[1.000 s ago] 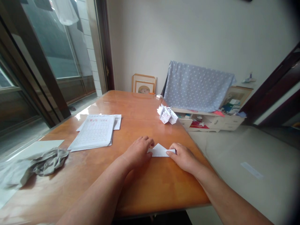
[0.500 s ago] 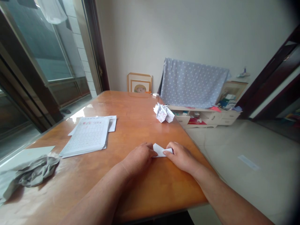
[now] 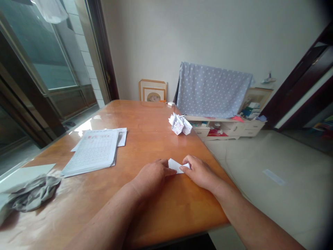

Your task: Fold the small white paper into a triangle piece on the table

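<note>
A small piece of folded white paper (image 3: 174, 166) lies between my hands, close above or on the wooden table (image 3: 145, 146). My left hand (image 3: 155, 173) grips its left end, the thumb stretched along the lower edge. At the other end, my right hand (image 3: 197, 171) pinches the paper between thumb and bent fingers. Part of the paper is covered by the fingers of both hands. Farther back, near the table's right edge, stands a cluster of folded paper pieces (image 3: 180, 124) with pointed tips.
To the left lies a stack of printed sheets (image 3: 91, 152). A crumpled grey cloth (image 3: 36, 192) rests at the near left beside a pale sheet (image 3: 28, 173). A small white box (image 3: 171, 103) sits at the far edge. Beyond is a low white cabinet (image 3: 234, 130).
The left thumb has slid right along the paper's lower edge. The right hand keeps its pinch. The whole view has shifted slightly.
</note>
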Motion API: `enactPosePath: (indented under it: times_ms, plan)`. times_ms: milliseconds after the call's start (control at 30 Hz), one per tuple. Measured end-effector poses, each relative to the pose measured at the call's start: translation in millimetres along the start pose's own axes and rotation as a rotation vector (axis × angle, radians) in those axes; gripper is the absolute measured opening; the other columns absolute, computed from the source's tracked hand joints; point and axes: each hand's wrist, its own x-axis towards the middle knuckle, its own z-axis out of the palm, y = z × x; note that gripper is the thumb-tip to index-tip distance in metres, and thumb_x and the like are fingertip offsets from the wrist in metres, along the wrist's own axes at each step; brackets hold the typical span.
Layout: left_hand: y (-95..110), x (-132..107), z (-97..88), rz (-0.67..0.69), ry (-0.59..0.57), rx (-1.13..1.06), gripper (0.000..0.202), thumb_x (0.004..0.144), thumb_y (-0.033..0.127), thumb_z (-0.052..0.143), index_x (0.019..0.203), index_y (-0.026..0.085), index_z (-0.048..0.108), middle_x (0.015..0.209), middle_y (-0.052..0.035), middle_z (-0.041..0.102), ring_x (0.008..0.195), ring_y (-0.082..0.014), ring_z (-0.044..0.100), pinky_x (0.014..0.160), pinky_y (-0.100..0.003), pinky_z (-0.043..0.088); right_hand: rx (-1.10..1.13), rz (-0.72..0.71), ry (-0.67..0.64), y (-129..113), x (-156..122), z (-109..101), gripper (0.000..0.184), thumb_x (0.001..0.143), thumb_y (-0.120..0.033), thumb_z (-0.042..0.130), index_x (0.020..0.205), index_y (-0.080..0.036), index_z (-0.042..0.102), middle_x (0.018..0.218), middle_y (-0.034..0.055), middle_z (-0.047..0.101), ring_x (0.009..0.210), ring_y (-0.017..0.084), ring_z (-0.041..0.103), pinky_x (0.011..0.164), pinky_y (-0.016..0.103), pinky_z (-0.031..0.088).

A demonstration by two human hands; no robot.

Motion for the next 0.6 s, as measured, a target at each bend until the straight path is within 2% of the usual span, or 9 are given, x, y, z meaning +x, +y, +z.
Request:
enactPosePath:
  times_ms: [333, 600]
  plan:
    - [-1.0, 0.4, 3.3, -0.034, 0.004, -0.021, 0.023, 0.092, 0.036, 0.055, 0.098, 0.030, 0.076, 0.099, -0.0050, 0.058, 0.092, -0.0222, 0.051, 0.071, -0.028, 0.038, -0.041, 0.008, 0.010, 0.0, 0.2, 2.1, 0.011, 0.090, -0.035, 0.059, 0.094, -0.025, 0.059, 0.091, 0.0001, 0.067, 0.079, 0.017, 0.059, 0.063, 0.027, 0.035]
    - [-1.1, -1.8, 2.7, 0.029, 0.004, -0.007, 0.027, 0.088, 0.022, 0.056, 0.103, 0.032, 0.076, 0.100, -0.0053, 0.057, 0.089, -0.0214, 0.049, 0.078, -0.030, 0.040, -0.176, -0.036, 0.082, -2.7, -5.6, 4.5, 0.009, 0.095, -0.031, 0.055, 0.097, -0.023, 0.059, 0.101, 0.0055, 0.065, 0.095, 0.021, 0.061, 0.078, 0.031, 0.041]
